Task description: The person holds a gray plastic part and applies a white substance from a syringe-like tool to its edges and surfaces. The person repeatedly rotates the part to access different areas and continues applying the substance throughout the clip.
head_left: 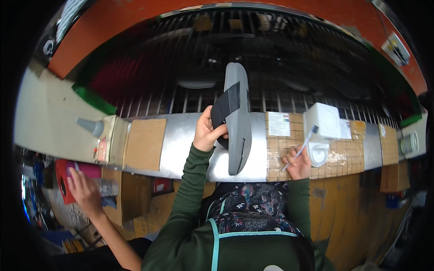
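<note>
A grey slide sandal with a wide black strap stands on edge in my left hand. My fingers and thumb close on its strap side, above the metal ledge. Between the fingers of my right hand is a thin brush with a pale handle; its dark tip points up and away from me. That tip is close to the side of a white plastic dispenser bottle, which has a round white dish at its near end. Whether tip and bottle touch, I cannot tell.
Beyond the metal ledge runs a dark conveyor of rods carrying blurred grey pieces. Taped cardboard lies under the dispenser. Another cardboard sheet is further left. A co-worker's hand is at lower left. A grey cone sits far left.
</note>
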